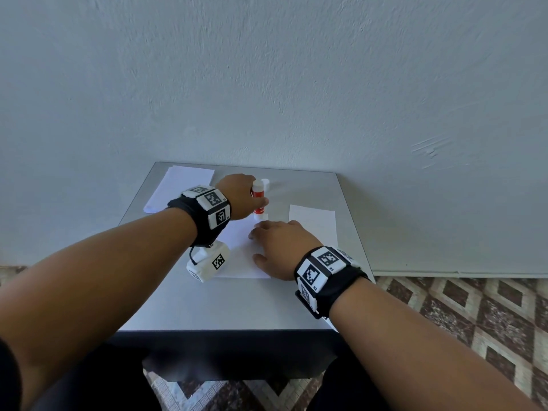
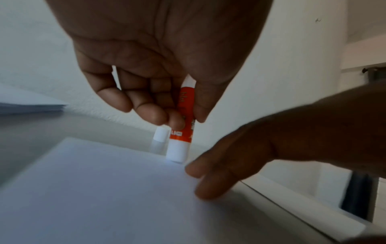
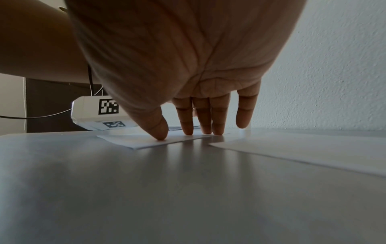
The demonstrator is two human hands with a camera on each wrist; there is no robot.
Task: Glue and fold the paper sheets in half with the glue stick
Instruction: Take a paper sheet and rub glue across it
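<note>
on the paper sheet (image 1: 237, 250), the left hand (image 1: 238, 195) grips the upright glue stick (image 1: 259, 200), tip down; flat right hand (image 1: 281, 247) presses.

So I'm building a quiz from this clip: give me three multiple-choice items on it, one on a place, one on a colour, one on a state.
1. Where does the glue stick's cap stand?
A. on the table behind the stick
B. on the paper stack
C. in the right hand

2. What colour is the glue stick label?
A. blue
B. orange-red
C. green

3. What is the right hand doing?
A. gripping the stick
B. lifted clear of the table
C. pressing flat on the sheet

Key: 1 A, the cap stands upright on the table just beyond the stick. 2 B, the left wrist view shows an orange-red band between white ends. 3 C, its straight fingers rest on the sheet, while the left hand holds the stick tip down on it.
</note>
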